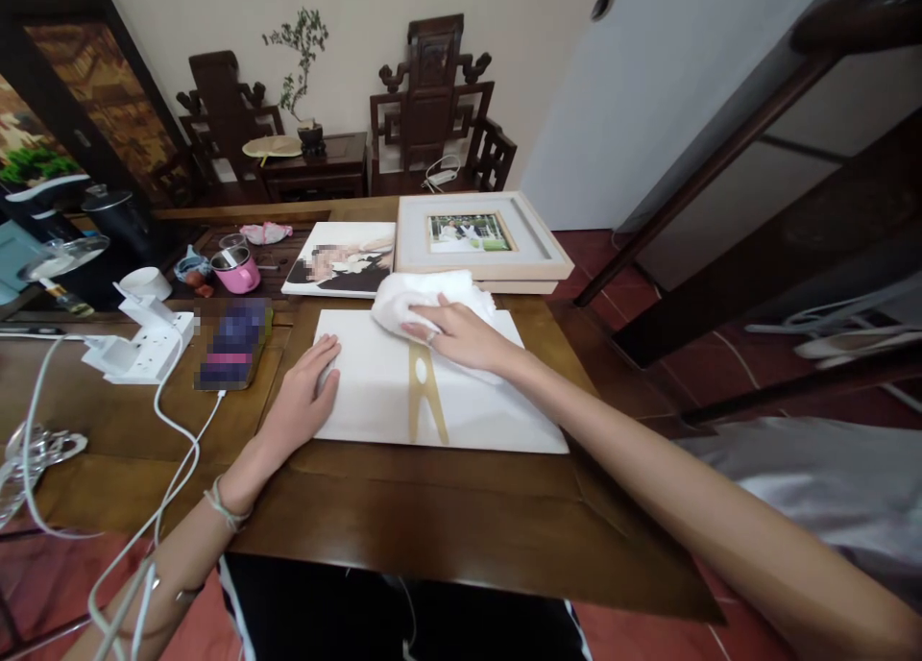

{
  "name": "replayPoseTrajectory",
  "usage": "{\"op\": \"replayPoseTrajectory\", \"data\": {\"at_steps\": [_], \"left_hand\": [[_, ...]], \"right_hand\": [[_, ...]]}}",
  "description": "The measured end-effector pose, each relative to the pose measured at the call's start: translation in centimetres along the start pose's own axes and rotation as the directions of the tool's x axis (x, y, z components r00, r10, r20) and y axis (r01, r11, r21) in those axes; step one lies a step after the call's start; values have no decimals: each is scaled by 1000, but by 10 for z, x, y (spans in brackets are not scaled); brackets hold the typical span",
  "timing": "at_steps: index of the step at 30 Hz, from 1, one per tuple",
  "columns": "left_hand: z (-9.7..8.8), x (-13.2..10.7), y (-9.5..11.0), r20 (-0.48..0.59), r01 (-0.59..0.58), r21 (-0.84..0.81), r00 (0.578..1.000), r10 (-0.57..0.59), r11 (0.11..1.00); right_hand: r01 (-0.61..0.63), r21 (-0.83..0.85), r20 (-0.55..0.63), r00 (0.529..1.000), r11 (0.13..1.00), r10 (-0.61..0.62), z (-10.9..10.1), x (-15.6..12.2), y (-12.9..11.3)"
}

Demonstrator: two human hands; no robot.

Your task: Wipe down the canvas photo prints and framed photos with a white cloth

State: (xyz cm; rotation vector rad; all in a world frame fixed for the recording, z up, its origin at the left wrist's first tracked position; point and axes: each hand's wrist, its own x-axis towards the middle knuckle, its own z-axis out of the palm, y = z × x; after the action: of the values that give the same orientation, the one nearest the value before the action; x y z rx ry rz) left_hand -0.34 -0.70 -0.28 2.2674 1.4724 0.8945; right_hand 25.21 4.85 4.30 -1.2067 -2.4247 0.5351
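Note:
A flat white board [360,392] with a tan, A-shaped mark lies on the wooden table in front of me. My left hand [306,392] rests on the board's left edge, fingers stretched out, holding nothing loose. On the board's upper part my right hand [457,332] presses down a bunched white cloth [432,291], its fingers curled over the fabric. The cloth covers the top of the tan mark and part of the board's far edge.
Behind the board are a photo print [346,257] and a framed photo [482,233]. To the left lie a phone [231,344] on a cable, a white power strip [155,349] and a pink mug [236,272]. The table's [432,507] front edge is close to my body.

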Motion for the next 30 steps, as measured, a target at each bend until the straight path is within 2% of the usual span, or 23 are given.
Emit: {"op": "replayPoseTrajectory", "data": {"at_steps": [3, 6, 11, 15, 18, 22, 27, 30], "left_hand": [[0, 0, 0, 0, -3, -6, 1000, 3, 1000], [0, 0, 0, -4, -6, -8, 1000, 6, 1000], [-1, 0, 1, 7, 1, 11, 1000, -1, 1000], [0, 0, 0, 13, 10, 21, 1000, -10, 1000], [0, 0, 0, 18, 3, 27, 1000, -4, 1000], [0, 1, -1, 23, 2, 21, 1000, -3, 1000], [0, 1, -2, 21, -4, -3, 1000, 4, 1000], [0, 1, -1, 15, -3, -16, 1000, 3, 1000]], "right_hand": [[-50, -14, -15, 999, 999, 50, 3, 9, -6], [-3, -57, 24, 1000, 998, 4, 15, 4, -22], [127, -217, 89, 990, 968, -109, 39, -44, -63], [197, -163, 181, 969, 967, -167, 45, -87, -92], [250, -130, 229, 949, 960, -216, 43, -97, -97], [240, -161, 200, 958, 957, -207, 39, -75, -80], [193, -264, 133, 978, 945, -163, 33, -16, -45], [166, -267, 126, 983, 949, -137, 30, 17, -27]]}}
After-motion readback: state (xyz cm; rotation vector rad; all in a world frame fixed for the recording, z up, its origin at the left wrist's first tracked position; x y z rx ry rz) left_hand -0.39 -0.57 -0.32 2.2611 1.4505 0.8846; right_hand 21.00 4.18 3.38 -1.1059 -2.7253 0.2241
